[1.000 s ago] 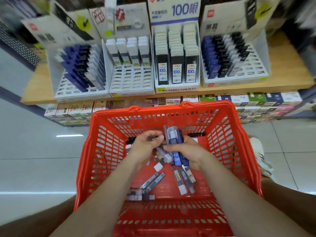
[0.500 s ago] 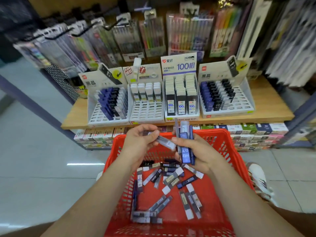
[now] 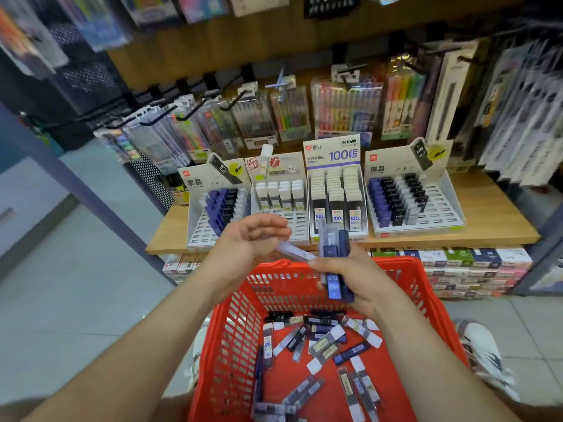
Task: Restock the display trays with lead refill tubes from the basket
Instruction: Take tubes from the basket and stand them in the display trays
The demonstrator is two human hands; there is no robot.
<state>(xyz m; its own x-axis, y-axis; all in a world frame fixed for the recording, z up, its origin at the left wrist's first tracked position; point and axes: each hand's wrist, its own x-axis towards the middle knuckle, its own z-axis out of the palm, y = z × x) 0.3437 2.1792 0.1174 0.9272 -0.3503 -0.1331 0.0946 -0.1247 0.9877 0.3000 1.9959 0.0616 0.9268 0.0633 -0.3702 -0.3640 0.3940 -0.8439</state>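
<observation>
Lifted out of the red plastic basket point(image 3: 231, 345), the right hand point(image 3: 356, 278) clasps a bundle of blue lead refill tubes point(image 3: 332, 257). The left hand point(image 3: 246, 242) pinches one clear plastic tube point(image 3: 294, 251). Filling the white slotted display trays point(image 3: 441, 213) looks next.

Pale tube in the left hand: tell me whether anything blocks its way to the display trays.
Nothing visible blocks it. The pale tube in the left hand is held up above the basket rim, with open space ahead to the display trays. The blue tube bundle in the right hand only stands at its right end.
</observation>
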